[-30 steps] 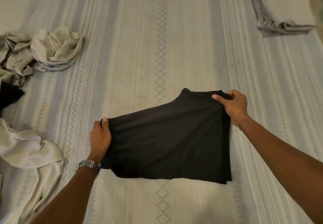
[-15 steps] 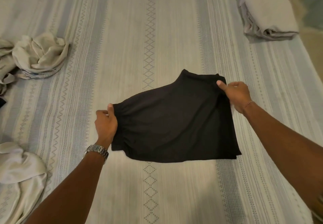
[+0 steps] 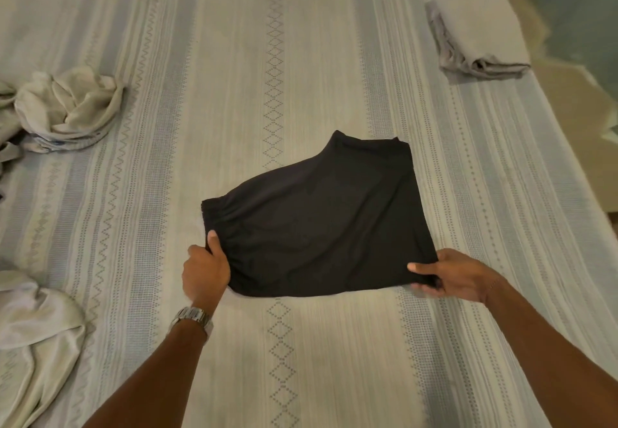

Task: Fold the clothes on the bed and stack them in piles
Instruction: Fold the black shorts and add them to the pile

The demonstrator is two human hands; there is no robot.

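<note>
A pair of black shorts [image 3: 321,217] lies folded flat in the middle of the striped bed [image 3: 274,59]. My left hand [image 3: 205,268] grips the elastic waistband at the near left corner, thumb on top. My right hand [image 3: 451,275] pinches the near right corner of the shorts, thumb on the fabric and fingers underneath. A folded pale grey garment [image 3: 478,33] sits at the far right of the bed.
Crumpled beige clothes [image 3: 67,106] lie at the left edge, and another pale crumpled garment [image 3: 36,334] lies at the near left. The bed's right edge [image 3: 548,146] runs beside a beige floor. A watch is on my left wrist.
My right hand left the far right corner of the shorts and now pinches the near right corner. My left hand kept its grip on the waistband.
</note>
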